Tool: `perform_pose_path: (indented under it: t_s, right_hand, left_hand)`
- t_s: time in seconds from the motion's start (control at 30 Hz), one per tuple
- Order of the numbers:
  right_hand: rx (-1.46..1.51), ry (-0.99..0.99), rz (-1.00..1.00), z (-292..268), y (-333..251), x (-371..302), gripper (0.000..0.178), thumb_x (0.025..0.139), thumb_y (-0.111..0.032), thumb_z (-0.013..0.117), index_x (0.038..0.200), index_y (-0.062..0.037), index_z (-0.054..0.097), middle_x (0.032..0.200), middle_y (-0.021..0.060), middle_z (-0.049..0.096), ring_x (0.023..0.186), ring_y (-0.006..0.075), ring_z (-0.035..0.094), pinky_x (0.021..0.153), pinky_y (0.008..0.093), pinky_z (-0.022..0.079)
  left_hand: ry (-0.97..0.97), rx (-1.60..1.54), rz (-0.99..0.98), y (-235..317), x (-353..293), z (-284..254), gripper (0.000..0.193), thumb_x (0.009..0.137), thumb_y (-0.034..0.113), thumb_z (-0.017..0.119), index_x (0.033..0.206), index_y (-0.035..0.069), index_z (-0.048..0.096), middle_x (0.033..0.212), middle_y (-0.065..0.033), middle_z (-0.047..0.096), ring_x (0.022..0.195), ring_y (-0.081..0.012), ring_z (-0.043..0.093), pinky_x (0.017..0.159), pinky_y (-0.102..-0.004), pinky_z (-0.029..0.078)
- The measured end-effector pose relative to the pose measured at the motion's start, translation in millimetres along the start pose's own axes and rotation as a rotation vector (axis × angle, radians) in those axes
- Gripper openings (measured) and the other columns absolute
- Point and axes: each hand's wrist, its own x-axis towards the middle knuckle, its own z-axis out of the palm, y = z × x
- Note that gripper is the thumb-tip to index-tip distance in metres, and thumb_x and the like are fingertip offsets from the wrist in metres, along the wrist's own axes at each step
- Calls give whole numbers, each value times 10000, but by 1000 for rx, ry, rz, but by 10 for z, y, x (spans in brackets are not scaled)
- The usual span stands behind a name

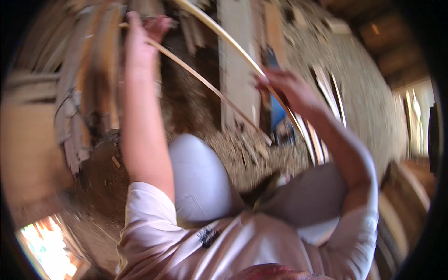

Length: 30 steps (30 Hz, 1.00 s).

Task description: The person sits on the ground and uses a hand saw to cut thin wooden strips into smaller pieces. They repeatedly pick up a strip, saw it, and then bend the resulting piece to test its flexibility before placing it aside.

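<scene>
The left hand (pixel 141 35) grips a thin stick (pixel 187 67). The right hand (pixel 295 91) touches a long bent strip (pixel 232 41), but I can't tell if its fingers are closed

Long pale strip (pixel 219 30), bowed, slanting down rightward; thinner, straighter stick (pixel 196 74) lower left, probably wooden.

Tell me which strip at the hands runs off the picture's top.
The pale strip at the right hand; the browner strip at the left hand ends inside the picture.

We wear a pale short-sleeved shirt (pixel 261 240) with a small dark print (pixel 208 237) left, and greyish trousers (pixel 198 177).
</scene>
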Motion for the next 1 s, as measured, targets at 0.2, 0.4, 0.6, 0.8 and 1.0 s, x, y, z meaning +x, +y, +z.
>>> perform_pose_path:
  t_s: [0.2, 0.4, 0.6, 0.8, 1.0]
  right_hand:
    - [-58, -37, 133, 210, 183, 166, 564, 934, -465, 770, 1215, 24, 747, 1156, 129, 760, 1070, 184, 712, 1018, 296, 542]
    - [-127, -10, 154, 299, 297, 117, 554, 876, -530, 802, 1082, -16, 813, 1011, 95, 789, 932, 176, 722, 868, 328, 547]
    - [-121, -64, 190, 443, 120, 40, 546, 901, -496, 797, 1144, -7, 788, 924, 89, 783, 807, 122, 747, 756, 269, 588]
    - [-181, -56, 199, 441, 129, 47, 564, 889, -513, 799, 1134, -6, 792, 913, 90, 771, 801, 141, 741, 752, 283, 589]
    - [-306, -55, 124, 401, 160, 58, 604, 853, -610, 775, 1078, -51, 818, 983, 131, 765, 943, 230, 707, 879, 386, 536]
  left_hand:
    - [262, -137, -344, -611, 238, -46, 947, 963, 774, 412, 1267, -117, 512, 1373, -341, 598, 1205, -527, 633, 936, -575, 617]
    - [219, -119, -341, -708, 117, 93, 1018, 966, 800, 237, 1305, -147, 396, 1274, -330, 654, 1084, -481, 708, 760, -480, 681]
    - [117, -181, -314, -647, 346, -277, 985, 978, 785, 137, 1625, 42, 101, 1447, -358, 504, 1253, -504, 605, 1052, -617, 541]
    - [311, -138, -252, -650, 340, -208, 899, 985, 779, 214, 1410, -1, 354, 1171, -254, 594, 997, -399, 698, 988, -572, 597]
    - [353, -175, -352, -569, 300, -131, 856, 958, 833, 225, 804, 13, 420, 591, -60, 377, 473, -180, 409, 868, -512, 643]
